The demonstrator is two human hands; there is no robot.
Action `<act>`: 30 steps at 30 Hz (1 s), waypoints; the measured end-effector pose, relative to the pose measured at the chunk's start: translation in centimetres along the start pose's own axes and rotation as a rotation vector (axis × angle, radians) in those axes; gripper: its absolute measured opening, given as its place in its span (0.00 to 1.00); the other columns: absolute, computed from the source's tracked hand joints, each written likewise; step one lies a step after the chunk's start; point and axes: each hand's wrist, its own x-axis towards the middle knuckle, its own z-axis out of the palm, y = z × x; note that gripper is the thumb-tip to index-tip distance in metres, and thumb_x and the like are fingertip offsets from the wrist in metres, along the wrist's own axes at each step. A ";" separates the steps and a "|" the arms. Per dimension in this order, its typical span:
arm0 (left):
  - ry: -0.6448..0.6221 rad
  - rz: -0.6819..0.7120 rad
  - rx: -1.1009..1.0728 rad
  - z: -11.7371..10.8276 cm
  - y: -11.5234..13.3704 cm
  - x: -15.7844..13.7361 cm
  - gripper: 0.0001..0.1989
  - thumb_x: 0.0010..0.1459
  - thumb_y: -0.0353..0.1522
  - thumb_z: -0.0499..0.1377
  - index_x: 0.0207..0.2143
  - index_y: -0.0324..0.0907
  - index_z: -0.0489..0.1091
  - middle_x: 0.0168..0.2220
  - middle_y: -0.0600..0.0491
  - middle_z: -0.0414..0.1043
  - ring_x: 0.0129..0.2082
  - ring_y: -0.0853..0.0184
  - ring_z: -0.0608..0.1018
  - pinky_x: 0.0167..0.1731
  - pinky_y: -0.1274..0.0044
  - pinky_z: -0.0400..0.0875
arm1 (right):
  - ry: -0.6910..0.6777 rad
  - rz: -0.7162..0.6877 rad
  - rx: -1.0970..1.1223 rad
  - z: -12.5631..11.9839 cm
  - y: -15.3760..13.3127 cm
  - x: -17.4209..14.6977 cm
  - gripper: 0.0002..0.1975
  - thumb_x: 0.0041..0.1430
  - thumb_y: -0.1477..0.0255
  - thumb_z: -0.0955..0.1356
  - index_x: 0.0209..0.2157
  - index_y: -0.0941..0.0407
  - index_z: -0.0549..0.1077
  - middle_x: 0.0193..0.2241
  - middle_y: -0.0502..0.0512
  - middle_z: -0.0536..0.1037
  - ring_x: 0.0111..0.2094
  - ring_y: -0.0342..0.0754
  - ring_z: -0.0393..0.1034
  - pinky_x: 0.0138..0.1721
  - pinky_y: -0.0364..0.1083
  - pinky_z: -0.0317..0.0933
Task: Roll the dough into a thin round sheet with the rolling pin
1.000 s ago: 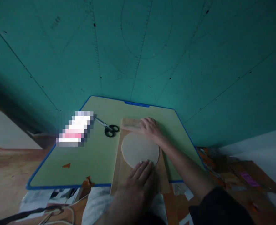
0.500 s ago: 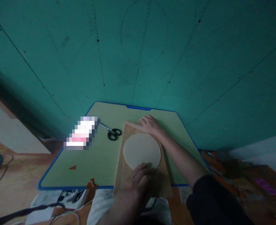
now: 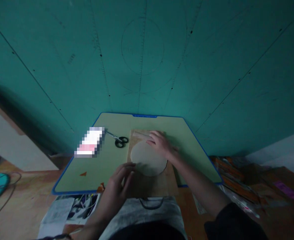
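A pale round flat sheet (image 3: 147, 160) lies on a wooden board (image 3: 159, 186); I cannot tell its material. My right hand (image 3: 159, 143) rests over a thin pale stick (image 3: 140, 134) near the far end of the board, fingers bent round it, forearm reaching in from the right. Part of the stick is hidden under this hand. At the sheet's near left edge is my left hand (image 3: 119, 180), its thumb and fingers curved and apart. Its fingertips are close to the sheet's rim; whether they touch it is unclear.
The board sits on a pale table with a blue rim (image 3: 72, 192). To its left lie black-handled scissors (image 3: 120, 141), a blurred-out phone-like object (image 3: 89, 143) and orange scraps (image 3: 83, 174). A green wall (image 3: 137, 66) rises behind. Clutter covers the floor on both sides.
My left hand has moved left, off the sheet's near edge. My right hand and the stick have come slightly nearer, over the sheet's far side. The camera view has shifted.
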 end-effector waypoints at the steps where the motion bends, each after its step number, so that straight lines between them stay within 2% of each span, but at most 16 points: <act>1: 0.020 -0.038 0.006 -0.5 -0.3 0.1 0.13 0.69 0.37 0.51 0.42 0.44 0.73 0.48 0.45 0.78 0.49 0.60 0.79 0.49 0.67 0.76 | 0.020 0.024 0.042 -0.3 0.0 -0.5 0.11 0.66 0.67 0.68 0.47 0.55 0.76 0.53 0.61 0.76 0.55 0.52 0.69 0.55 0.51 0.62; 5: 0.053 -0.120 0.030 -1.1 -2.0 0.7 0.16 0.66 0.42 0.51 0.43 0.44 0.73 0.46 0.45 0.78 0.47 0.58 0.80 0.48 0.65 0.76 | -0.016 0.045 0.132 -2.7 -1.3 -3.4 0.09 0.64 0.65 0.70 0.39 0.57 0.77 0.49 0.60 0.77 0.50 0.51 0.72 0.49 0.48 0.65; 8: 0.049 -0.123 0.089 -0.6 -3.4 1.2 0.16 0.65 0.41 0.52 0.46 0.43 0.72 0.49 0.44 0.77 0.49 0.56 0.79 0.50 0.63 0.75 | -0.091 0.046 0.069 -4.2 -3.3 -4.9 0.10 0.64 0.64 0.69 0.32 0.56 0.75 0.43 0.57 0.77 0.43 0.50 0.72 0.44 0.47 0.64; 10: 0.075 -0.112 0.141 -0.2 -4.2 1.4 0.16 0.64 0.40 0.53 0.48 0.42 0.71 0.51 0.42 0.75 0.52 0.55 0.78 0.53 0.62 0.74 | -0.103 0.033 0.002 -4.3 -4.9 -5.5 0.10 0.64 0.64 0.69 0.32 0.56 0.75 0.40 0.57 0.77 0.43 0.50 0.71 0.45 0.47 0.64; 13: 0.108 -0.062 0.226 0.3 -5.1 1.4 0.16 0.64 0.38 0.52 0.50 0.40 0.70 0.54 0.40 0.72 0.58 0.53 0.74 0.56 0.60 0.71 | -0.115 0.024 -0.058 -3.2 -7.2 -6.0 0.10 0.65 0.65 0.67 0.35 0.56 0.76 0.41 0.59 0.77 0.45 0.52 0.71 0.47 0.50 0.65; 15: 0.110 -0.017 0.288 0.6 -5.4 1.3 0.17 0.66 0.36 0.50 0.53 0.39 0.68 0.55 0.39 0.71 0.60 0.52 0.71 0.58 0.59 0.70 | -0.118 0.048 -0.072 -1.9 -8.5 -6.4 0.11 0.67 0.66 0.65 0.40 0.56 0.77 0.45 0.62 0.77 0.47 0.55 0.70 0.49 0.52 0.66; 17: 0.114 0.014 0.359 1.0 -5.7 1.1 0.19 0.68 0.36 0.48 0.56 0.38 0.67 0.56 0.39 0.71 0.62 0.51 0.69 0.59 0.57 0.69 | -0.075 0.059 -0.092 -0.7 -9.5 -6.9 0.16 0.68 0.67 0.63 0.52 0.58 0.74 0.55 0.67 0.73 0.55 0.59 0.67 0.54 0.57 0.64; 19: 0.112 0.025 0.438 1.4 -5.9 1.0 0.21 0.68 0.37 0.48 0.58 0.37 0.65 0.58 0.38 0.70 0.63 0.49 0.68 0.59 0.55 0.68 | -0.022 0.048 -0.115 0.2 -10.1 -7.3 0.24 0.69 0.67 0.62 0.63 0.59 0.65 0.63 0.70 0.65 0.63 0.64 0.59 0.59 0.62 0.59; 21: 0.089 0.027 0.509 1.7 -6.0 1.0 0.22 0.68 0.39 0.48 0.58 0.36 0.66 0.59 0.38 0.70 0.64 0.47 0.66 0.60 0.54 0.67 | -0.009 0.041 -0.131 0.6 -9.9 -7.2 0.28 0.69 0.66 0.62 0.67 0.59 0.59 0.66 0.70 0.61 0.67 0.65 0.54 0.63 0.65 0.53; 24: 0.053 0.027 0.574 1.9 -6.0 1.0 0.25 0.67 0.44 0.51 0.57 0.35 0.66 0.59 0.38 0.70 0.65 0.46 0.65 0.61 0.54 0.65 | -0.043 0.082 -0.150 0.3 -7.8 -6.0 0.28 0.69 0.61 0.61 0.66 0.57 0.62 0.66 0.67 0.62 0.68 0.64 0.52 0.66 0.64 0.47; 28: 0.041 0.034 0.604 1.8 -5.8 1.1 0.28 0.67 0.48 0.51 0.58 0.35 0.66 0.59 0.37 0.69 0.64 0.46 0.66 0.60 0.53 0.65 | -0.101 0.228 -0.185 -0.7 -4.0 -3.8 0.29 0.71 0.59 0.57 0.66 0.59 0.64 0.67 0.66 0.61 0.69 0.64 0.49 0.68 0.64 0.42; 30: 0.038 0.034 0.612 1.8 -5.7 1.1 0.30 0.67 0.49 0.50 0.58 0.34 0.66 0.59 0.36 0.70 0.64 0.45 0.67 0.60 0.52 0.65 | -0.136 0.288 -0.188 -0.8 -3.6 -3.5 0.29 0.71 0.60 0.56 0.66 0.61 0.63 0.67 0.68 0.60 0.70 0.65 0.47 0.68 0.65 0.41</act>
